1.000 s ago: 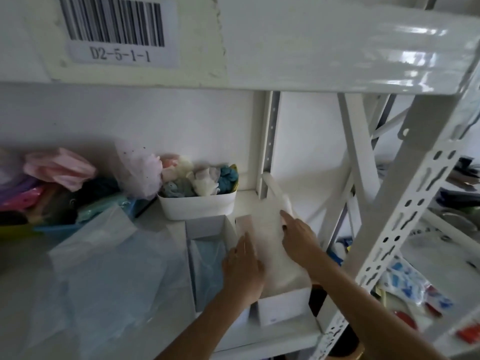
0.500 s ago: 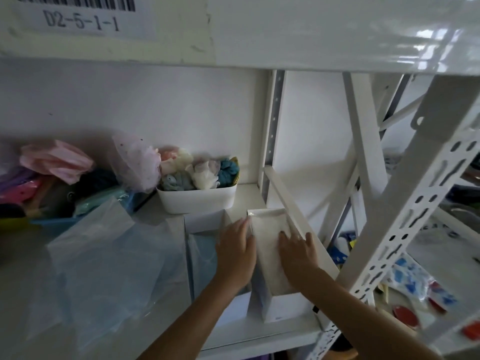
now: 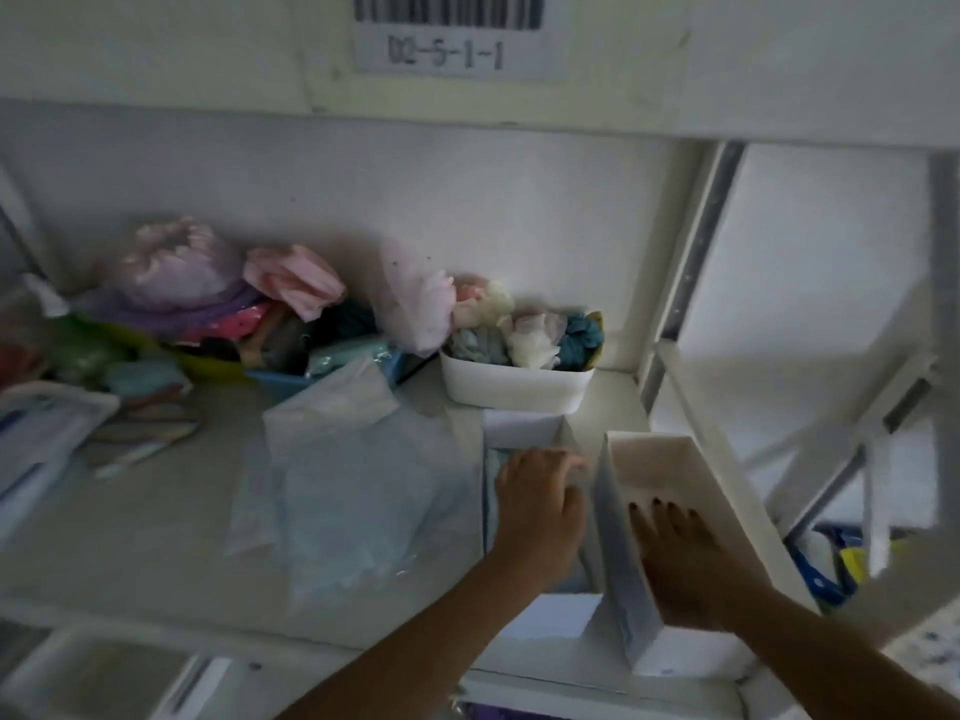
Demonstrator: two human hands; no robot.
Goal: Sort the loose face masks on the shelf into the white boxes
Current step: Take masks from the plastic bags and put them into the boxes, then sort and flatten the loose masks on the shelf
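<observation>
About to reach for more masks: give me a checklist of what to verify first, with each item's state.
1. Right hand lies flat inside the right white box, fingers straight: ok.
2. Left hand is over the left white box; whether it has a grip on anything: cannot tell.
3. Right white box sits level: not ok, its near wall is tilted.
4. Loose blue masks lie within view on the shelf, left of the boxes: ok.
5. Room left in the left white box: cannot tell, the hand covers it.
</observation>
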